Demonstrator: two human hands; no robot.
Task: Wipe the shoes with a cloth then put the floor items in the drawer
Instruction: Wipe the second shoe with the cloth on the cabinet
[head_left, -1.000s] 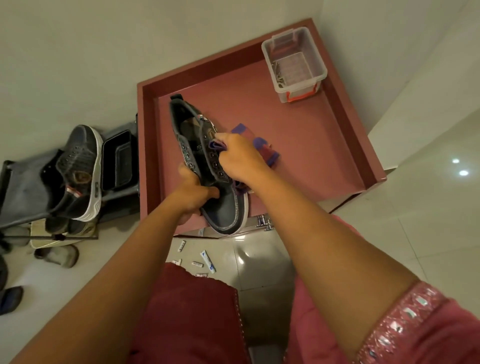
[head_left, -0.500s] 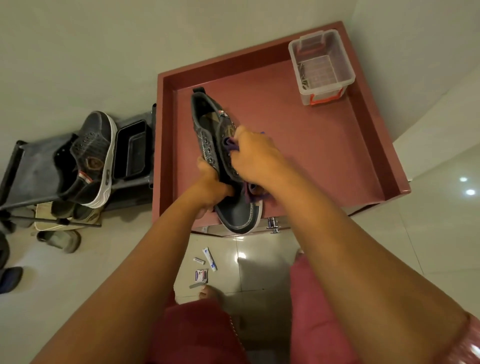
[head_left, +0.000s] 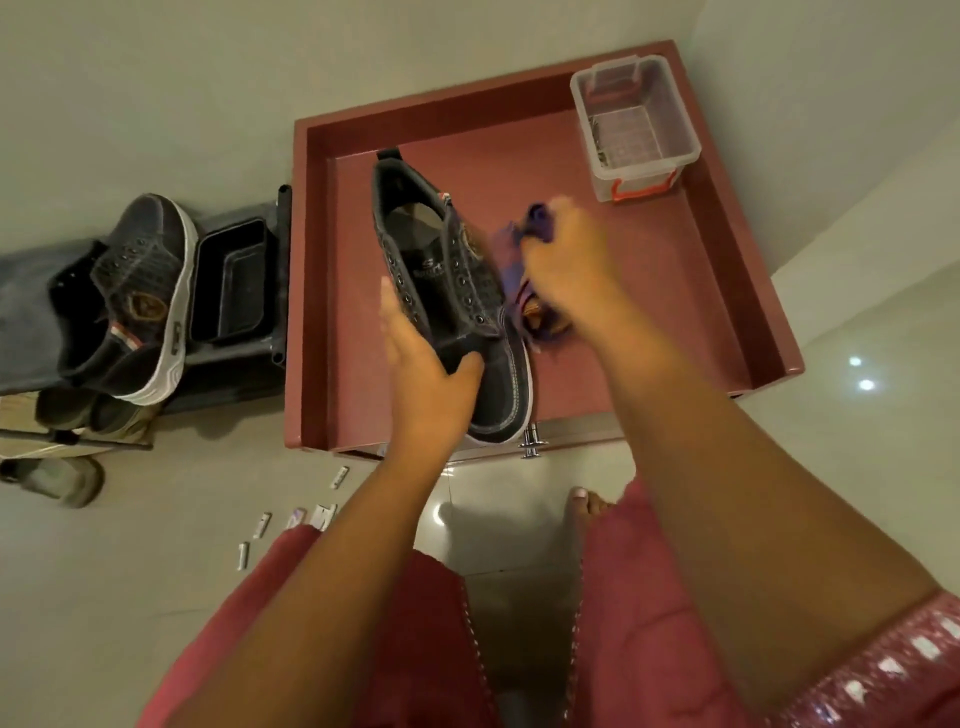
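Shoe (head_left: 457, 291): dark sneaker, held above the front half of the open red drawer (head_left: 748, 291), toe toward its front edge; your left hand (head_left: 431, 364) grips it at the forefoot, thumb over the vamp, so the lace side faces up for wiping. Cloth (head_left: 524, 270): purple, bunched in the closed fingers of your right hand (head_left: 566, 260), just beside the shoe's right flank; a second ago that hand pressed on the eyelets, now it is swung off to the side, blurred mid-stroke. Second shoe (head_left: 140, 301): on the rack left of the drawer, likely unwiped. Floor items (head_left: 291, 525): small packets, on the tiles below the drawer's front-left corner. Clear box (head_left: 636, 124): drawer's far right corner.
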